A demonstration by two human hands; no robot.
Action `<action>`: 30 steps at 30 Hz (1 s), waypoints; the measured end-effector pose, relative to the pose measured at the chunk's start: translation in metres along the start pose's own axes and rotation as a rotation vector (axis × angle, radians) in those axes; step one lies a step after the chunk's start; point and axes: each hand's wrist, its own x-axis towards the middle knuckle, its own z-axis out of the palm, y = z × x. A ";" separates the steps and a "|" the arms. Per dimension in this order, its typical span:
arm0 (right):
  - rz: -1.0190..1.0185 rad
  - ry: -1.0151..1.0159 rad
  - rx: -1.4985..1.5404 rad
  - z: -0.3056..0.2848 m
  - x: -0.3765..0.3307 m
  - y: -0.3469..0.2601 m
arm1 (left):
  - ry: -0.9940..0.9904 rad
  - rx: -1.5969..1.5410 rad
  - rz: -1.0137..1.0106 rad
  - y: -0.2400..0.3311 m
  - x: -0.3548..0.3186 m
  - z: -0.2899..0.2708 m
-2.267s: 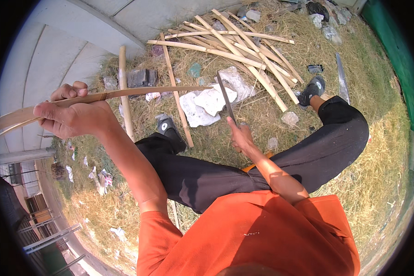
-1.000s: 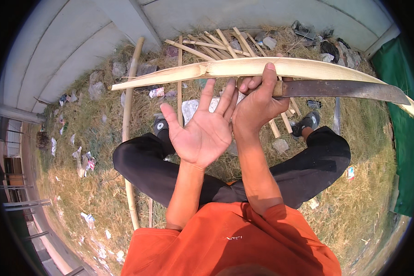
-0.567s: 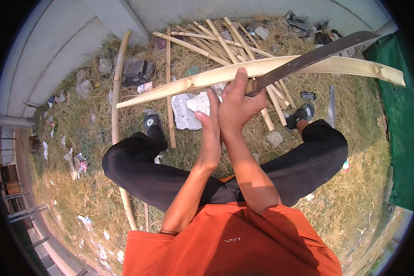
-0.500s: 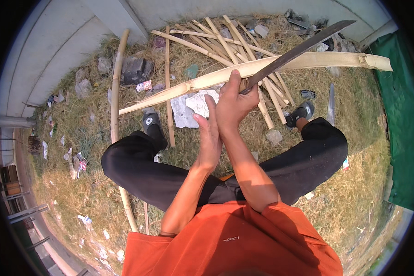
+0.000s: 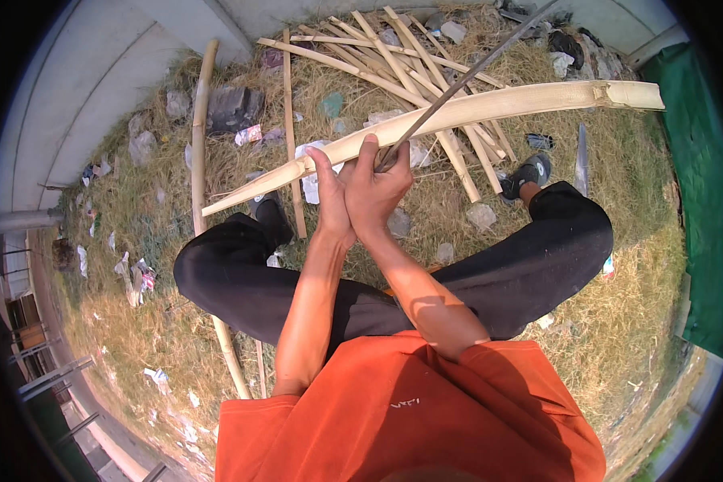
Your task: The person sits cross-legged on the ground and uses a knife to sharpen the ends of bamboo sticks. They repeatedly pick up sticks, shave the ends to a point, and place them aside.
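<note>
A long split bamboo strip (image 5: 530, 101) stretches across in front of me, its left end narrow and its right end broad, with a node near each end. My left hand (image 5: 334, 202) grips it from the near side, thumb raised against its near edge; the other fingers are hidden. Pressed against that hand is my right hand (image 5: 375, 193), closed round the handle of a machete (image 5: 467, 79). The long dark blade points up and to the right, crossing over the strip and seen almost edge-on. My right thumb touches the strip's near edge.
A pile of split bamboo strips (image 5: 394, 60) lies on dry grass by the concrete wall (image 5: 96, 96). A bamboo pole (image 5: 200, 120) runs along my left. Beside my right foot (image 5: 530, 177) lies a flat metal blade (image 5: 582, 161). Rocks (image 5: 233, 111) and litter are scattered about; a green sheet (image 5: 691, 201) hangs at right.
Both hands have shifted left, and my left thumb now meets the strip's edge. The machete blade has turned edge-on and points more steeply away. The strip has moved slightly left.
</note>
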 end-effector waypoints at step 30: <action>-0.017 -0.210 -0.367 -0.018 0.098 0.071 | 0.313 0.475 0.381 0.028 -0.026 -0.035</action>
